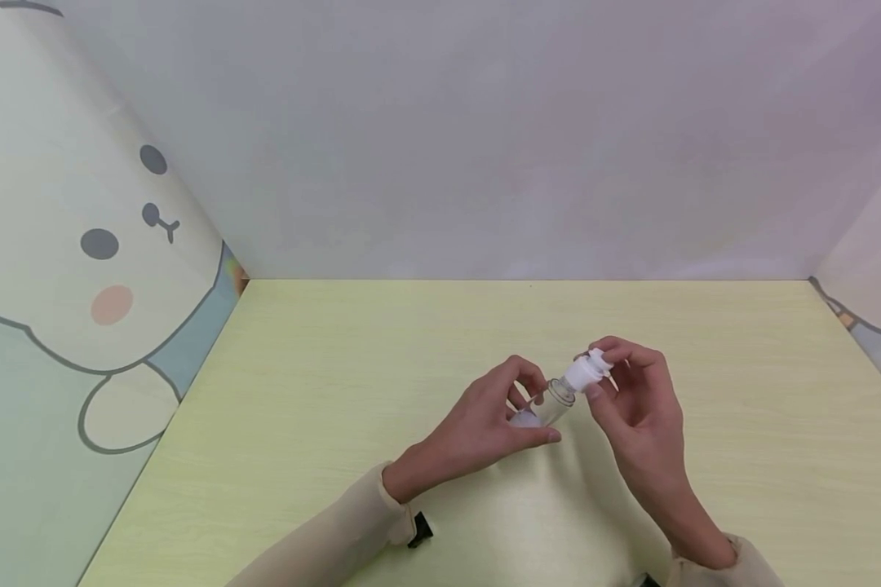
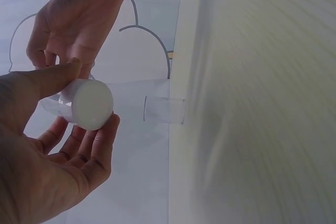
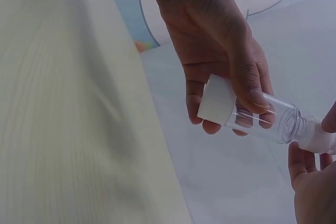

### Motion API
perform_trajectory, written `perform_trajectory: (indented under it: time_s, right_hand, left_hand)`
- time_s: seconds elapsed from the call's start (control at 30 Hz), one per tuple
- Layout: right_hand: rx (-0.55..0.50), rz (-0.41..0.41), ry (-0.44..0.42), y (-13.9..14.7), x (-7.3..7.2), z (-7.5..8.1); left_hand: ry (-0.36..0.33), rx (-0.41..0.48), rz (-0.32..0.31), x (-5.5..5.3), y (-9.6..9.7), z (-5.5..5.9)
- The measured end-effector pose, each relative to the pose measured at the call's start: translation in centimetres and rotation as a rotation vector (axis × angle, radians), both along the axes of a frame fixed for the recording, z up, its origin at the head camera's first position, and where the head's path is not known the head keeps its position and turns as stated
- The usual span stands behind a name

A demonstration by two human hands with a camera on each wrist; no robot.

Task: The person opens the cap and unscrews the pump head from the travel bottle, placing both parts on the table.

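My left hand (image 1: 477, 420) holds a small clear bottle (image 1: 555, 412) with a white base, tilted so its neck points up and to the right. In the right wrist view, the thumb and fingers of that hand lie round the clear bottle (image 3: 257, 119) and its white base (image 3: 217, 100). My right hand (image 1: 646, 408) pinches a stepped white cap (image 1: 586, 371) between thumb and fingers, right at the bottle's mouth. Seen from the left wrist, the white base (image 2: 93, 105) faces the camera and hides much of the bottle.
A clear cylindrical cover (image 2: 164, 109) stands on the table in the left wrist view. The pale wooden table (image 1: 323, 350) meets a plain back wall (image 1: 514, 163), and a side panel with a cartoon animal (image 1: 59, 187) rises at the left.
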State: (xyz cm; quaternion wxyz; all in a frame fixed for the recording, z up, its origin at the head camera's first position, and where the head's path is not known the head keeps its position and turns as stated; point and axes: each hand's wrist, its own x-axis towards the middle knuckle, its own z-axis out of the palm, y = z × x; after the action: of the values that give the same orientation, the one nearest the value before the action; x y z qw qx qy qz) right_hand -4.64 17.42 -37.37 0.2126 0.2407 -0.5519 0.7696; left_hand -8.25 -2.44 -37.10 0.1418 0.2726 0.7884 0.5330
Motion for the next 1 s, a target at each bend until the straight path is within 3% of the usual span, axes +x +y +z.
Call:
perform_trajectory:
  time_s: [0.73,0.83,1.0]
  right_hand:
    - [-0.051,-0.063,0.004,0.67,-0.13,0.57]
    - [-0.026,-0.075,-0.011,0.77,-0.18,0.45]
    - [0.092,-0.139,-0.118,0.96,-0.03,-0.05]
  left_hand:
    - [-0.001,0.028,0.021,0.10,-0.22,0.12]
    - [0.004,0.032,0.025,0.16,-0.28,0.17]
    - [0.020,0.025,0.027,0.21,-0.32,0.35]
